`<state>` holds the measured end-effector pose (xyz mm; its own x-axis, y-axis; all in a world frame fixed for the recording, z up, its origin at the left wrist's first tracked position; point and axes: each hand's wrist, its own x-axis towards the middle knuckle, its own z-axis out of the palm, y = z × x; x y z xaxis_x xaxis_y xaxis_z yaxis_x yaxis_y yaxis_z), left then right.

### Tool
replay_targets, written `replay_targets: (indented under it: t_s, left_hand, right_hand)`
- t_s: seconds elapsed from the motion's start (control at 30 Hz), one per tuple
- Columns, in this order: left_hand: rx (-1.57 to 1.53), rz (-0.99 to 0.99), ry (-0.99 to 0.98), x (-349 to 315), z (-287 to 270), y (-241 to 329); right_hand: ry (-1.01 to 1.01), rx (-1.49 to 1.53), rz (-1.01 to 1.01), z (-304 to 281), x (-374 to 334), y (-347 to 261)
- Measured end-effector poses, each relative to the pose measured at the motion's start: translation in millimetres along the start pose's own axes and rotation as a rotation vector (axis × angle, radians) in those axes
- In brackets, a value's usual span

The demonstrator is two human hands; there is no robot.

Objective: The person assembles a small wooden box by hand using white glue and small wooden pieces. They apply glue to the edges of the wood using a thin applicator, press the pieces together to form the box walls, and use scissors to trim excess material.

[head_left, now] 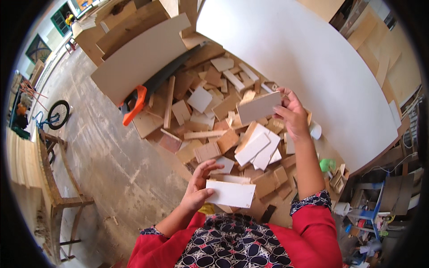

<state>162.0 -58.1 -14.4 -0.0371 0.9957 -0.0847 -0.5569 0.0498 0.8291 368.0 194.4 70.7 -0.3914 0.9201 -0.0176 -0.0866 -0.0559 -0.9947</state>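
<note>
My left hand (199,186) is closed on white-faced wood offcuts (230,193), its thumb lying on the front one's white face; a second piece shows behind it. In my right hand (291,112) a rectangular grey-white board piece (259,107) is gripped at its right end, thumb in front and fingers behind. This piece is held out over a heap of mixed wood offcuts (183,111), some bare brown and some white-faced. Several white pieces (259,145) lie stacked on the heap between my hands.
A handsaw with an orange handle (136,105) rests at the heap's left. Behind stand large boards (140,58), and a broad white panel (286,49) rises at the right. A green object (327,165) sits near my right forearm. At left are a wooden trestle (58,196) and a bicycle (57,115).
</note>
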Motion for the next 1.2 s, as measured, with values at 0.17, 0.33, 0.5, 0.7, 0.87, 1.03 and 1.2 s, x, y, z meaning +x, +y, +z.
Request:
replay_targets:
  t_s: [0.17,0.33,0.5,0.7,0.87,1.03,1.2]
  left_hand:
    - [-0.014,0.113,-0.151,-11,24,16]
    - [-0.020,0.116,-0.216,-17,40,14]
    - [-0.030,0.130,-0.264,-24,51,12]
    - [0.082,0.330,-0.349,-33,55,12]
    - [0.350,0.415,-0.413,-29,49,15]
    - [0.217,0.421,-0.427,-22,57,11]
    - [0.158,0.361,-0.374,-23,62,10]
  right_hand:
    - [-0.044,0.104,-0.041,6,-105,-12]
    - [-0.099,0.070,-0.076,17,-175,9]
    - [-0.234,-0.117,-0.299,15,-195,16]
    - [-0.249,-0.344,-0.555,13,-199,1]
    - [-0.266,-0.320,-0.551,9,-202,-3]
    - [-0.304,-0.197,-0.488,4,-201,-3]
    - [-0.349,-0.097,-0.327,-4,-201,0]
